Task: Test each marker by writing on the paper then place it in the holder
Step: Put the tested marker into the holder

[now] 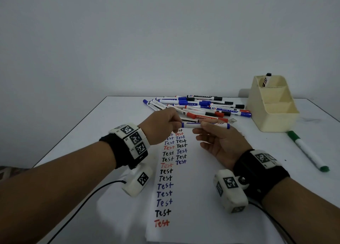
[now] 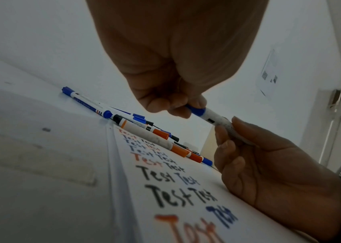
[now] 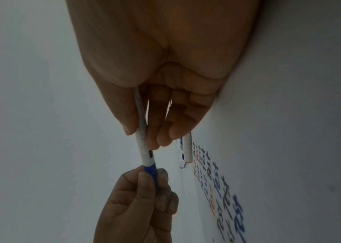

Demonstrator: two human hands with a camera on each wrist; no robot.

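Observation:
Both hands hold one blue marker (image 1: pixel 206 125) level above the top of the paper (image 1: pixel 193 179). My left hand (image 1: pixel 163 124) pinches its blue cap (image 2: pixel 195 110) at the left end; the cap is on the barrel. My right hand (image 1: pixel 217 138) grips the white barrel (image 3: pixel 143 144) between thumb and fingers. The paper carries two columns of "Test" in black, blue and red. A pile of markers (image 1: pixel 198 105) lies beyond the paper. The cream holder (image 1: pixel 272 107) stands at the right with one black-capped marker (image 1: pixel 266 80) in its rear compartment.
A green marker (image 1: pixel 309 151) lies alone on the white table (image 1: pixel 92 133) to the right of the holder's front. Cables run from both wrist cameras toward the near edge. A plain wall stands behind the table.

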